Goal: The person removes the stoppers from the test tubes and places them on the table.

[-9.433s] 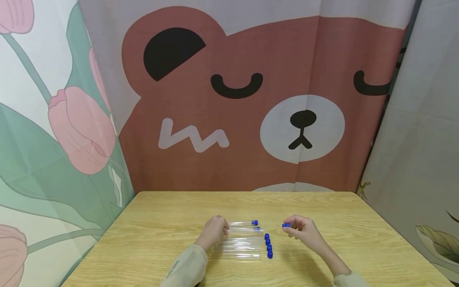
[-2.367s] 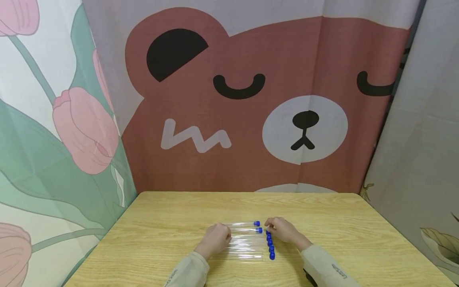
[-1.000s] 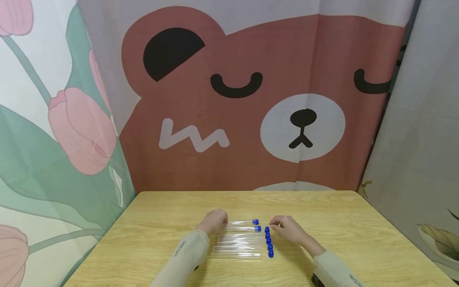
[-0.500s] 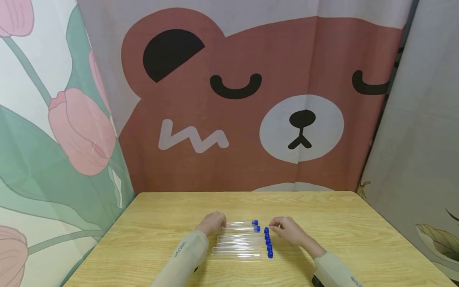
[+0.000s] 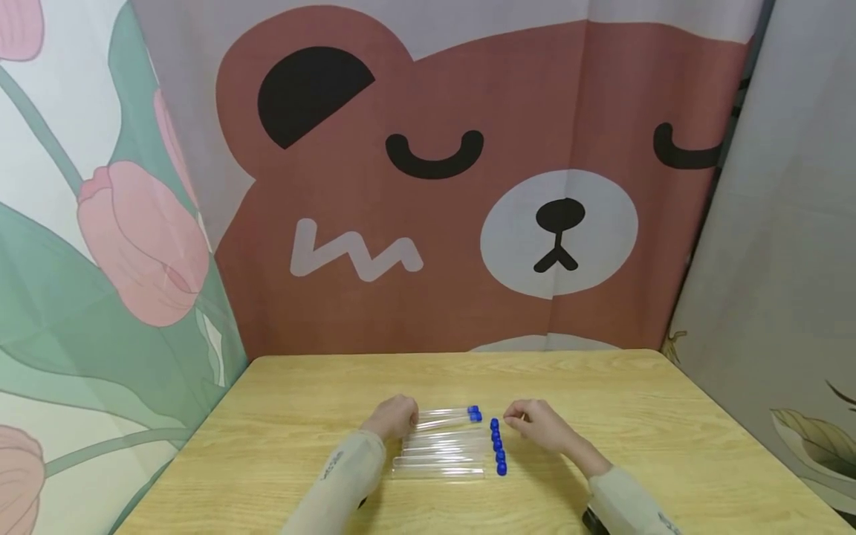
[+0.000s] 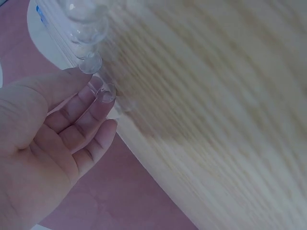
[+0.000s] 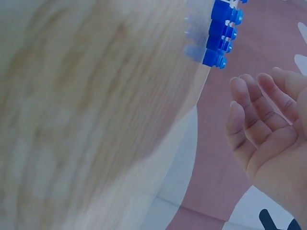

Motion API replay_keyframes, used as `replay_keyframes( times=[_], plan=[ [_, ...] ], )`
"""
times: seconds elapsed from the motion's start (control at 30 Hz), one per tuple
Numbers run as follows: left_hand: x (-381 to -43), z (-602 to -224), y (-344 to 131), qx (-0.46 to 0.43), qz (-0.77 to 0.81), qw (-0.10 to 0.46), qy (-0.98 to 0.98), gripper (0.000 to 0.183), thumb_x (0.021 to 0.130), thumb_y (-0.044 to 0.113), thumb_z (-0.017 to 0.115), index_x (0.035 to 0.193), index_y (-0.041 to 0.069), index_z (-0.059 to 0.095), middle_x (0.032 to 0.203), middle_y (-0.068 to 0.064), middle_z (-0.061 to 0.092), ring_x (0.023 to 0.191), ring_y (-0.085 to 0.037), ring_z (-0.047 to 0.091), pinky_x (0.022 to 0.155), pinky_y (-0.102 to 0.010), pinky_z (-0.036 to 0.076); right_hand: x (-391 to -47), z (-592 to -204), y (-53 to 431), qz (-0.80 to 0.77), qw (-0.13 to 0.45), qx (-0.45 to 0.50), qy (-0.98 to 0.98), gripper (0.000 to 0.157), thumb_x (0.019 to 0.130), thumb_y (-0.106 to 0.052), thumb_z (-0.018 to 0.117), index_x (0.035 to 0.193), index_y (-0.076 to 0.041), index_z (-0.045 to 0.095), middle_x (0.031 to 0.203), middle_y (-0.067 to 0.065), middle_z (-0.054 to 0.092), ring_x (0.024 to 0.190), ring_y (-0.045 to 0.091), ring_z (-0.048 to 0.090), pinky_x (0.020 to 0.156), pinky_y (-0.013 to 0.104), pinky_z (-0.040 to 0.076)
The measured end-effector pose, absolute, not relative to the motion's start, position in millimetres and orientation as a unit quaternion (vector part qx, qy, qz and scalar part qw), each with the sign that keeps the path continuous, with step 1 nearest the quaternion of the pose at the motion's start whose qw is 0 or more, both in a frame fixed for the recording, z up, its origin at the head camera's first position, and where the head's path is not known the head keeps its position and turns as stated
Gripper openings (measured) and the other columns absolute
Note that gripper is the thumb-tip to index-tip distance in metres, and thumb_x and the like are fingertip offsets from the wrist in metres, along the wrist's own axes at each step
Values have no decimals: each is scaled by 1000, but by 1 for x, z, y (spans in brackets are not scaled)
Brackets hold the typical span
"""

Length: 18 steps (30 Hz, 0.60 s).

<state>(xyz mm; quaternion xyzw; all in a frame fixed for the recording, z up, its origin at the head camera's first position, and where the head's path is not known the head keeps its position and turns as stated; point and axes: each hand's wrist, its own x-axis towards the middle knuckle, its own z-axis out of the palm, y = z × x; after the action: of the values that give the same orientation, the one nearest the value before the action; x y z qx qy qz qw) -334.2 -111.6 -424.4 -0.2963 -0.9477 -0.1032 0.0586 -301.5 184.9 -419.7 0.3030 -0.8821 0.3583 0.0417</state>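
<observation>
Two clear test tubes point(image 5: 441, 423) with blue caps point(image 5: 475, 417) lie side by side at the far end of a row. My left hand point(image 5: 394, 417) pinches their rounded ends; in the left wrist view, the thumb point(image 6: 79, 76) is at one tube end and the fingers are at the other. Several uncapped test tubes point(image 5: 444, 449) lie parallel on the nearer side, mouths to the right. Beside those mouths stands a line of loose blue caps point(image 5: 497, 446). My right hand point(image 5: 538, 425) hovers just right of the farthest cap, fingers loosely bent and holding nothing.
A light wooden table point(image 5: 301, 386) carries everything. Behind it hangs a curtain point(image 5: 361, 312) with a bear print, and a tulip-print curtain point(image 5: 143, 245) is on the left. A pale curtain point(image 5: 769, 245) is on the right.
Earlier, the right hand held a blue cap; that hand now holds nothing and the second tube is capped. Over the last half second, the two capped tubes' caps have come together.
</observation>
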Motion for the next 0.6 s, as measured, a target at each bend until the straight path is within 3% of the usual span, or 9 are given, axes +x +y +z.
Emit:
replay_keyframes(
  times=[0.4,0.6],
  plan=[
    [-337,-431,-117,-292,-105,60,-949,14,69,-6,65,65,8,61,65,3,56,59,-9,48,52,-22,42,-297,-416,190,375,40,307,-874,18,91,-11,52,93,4,61,79,12,59,56,23,55,48,24,44],
    [-333,-426,-117,-293,-104,95,-946,14,66,-7,64,64,7,60,65,2,54,60,-12,47,52,-25,41,-293,-411,191,379,42,307,-872,19,91,-13,52,93,4,61,78,11,59,55,22,54,48,24,45]
  ],
)
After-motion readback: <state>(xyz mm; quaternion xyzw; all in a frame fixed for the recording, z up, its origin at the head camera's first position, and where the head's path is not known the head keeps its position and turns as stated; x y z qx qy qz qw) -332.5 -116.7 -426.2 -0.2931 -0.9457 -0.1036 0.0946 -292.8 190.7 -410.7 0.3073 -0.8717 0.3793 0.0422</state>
